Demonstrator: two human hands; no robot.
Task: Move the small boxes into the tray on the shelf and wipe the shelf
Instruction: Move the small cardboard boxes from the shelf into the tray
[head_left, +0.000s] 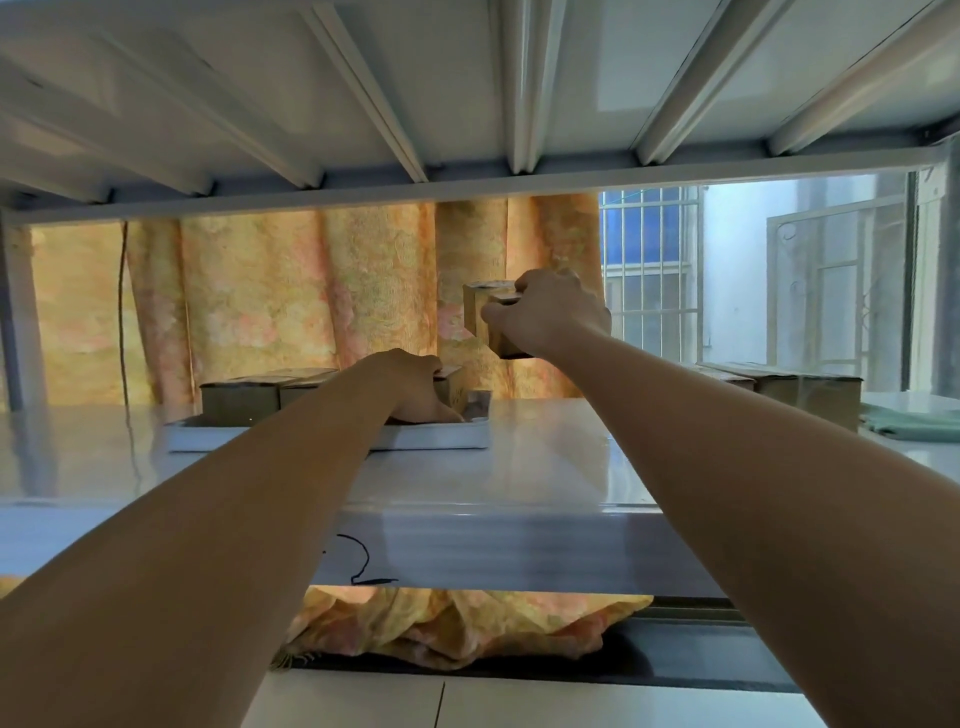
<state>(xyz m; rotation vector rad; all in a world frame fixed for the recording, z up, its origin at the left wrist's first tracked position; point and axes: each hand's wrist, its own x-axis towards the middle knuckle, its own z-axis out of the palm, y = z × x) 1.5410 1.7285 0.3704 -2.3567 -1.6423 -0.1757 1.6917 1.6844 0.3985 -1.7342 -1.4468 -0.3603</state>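
Note:
A shallow white tray (431, 437) lies on the glossy white shelf (545, 457). Two small cardboard boxes (244, 397) stand in its left half. My left hand (410, 387) reaches into the tray's right half and grips a third small box (451, 384) there, fingers curled round it. My right hand (550, 312) holds another small cardboard box (480, 312) in the air, above and to the right of the tray.
Two more cardboard boxes (800, 389) sit at the right of the shelf, with a folded green cloth (909, 421) beside them. A ribbed upper shelf (467, 104) hangs low overhead. An orange curtain (311, 291) and a barred window (654, 270) are behind.

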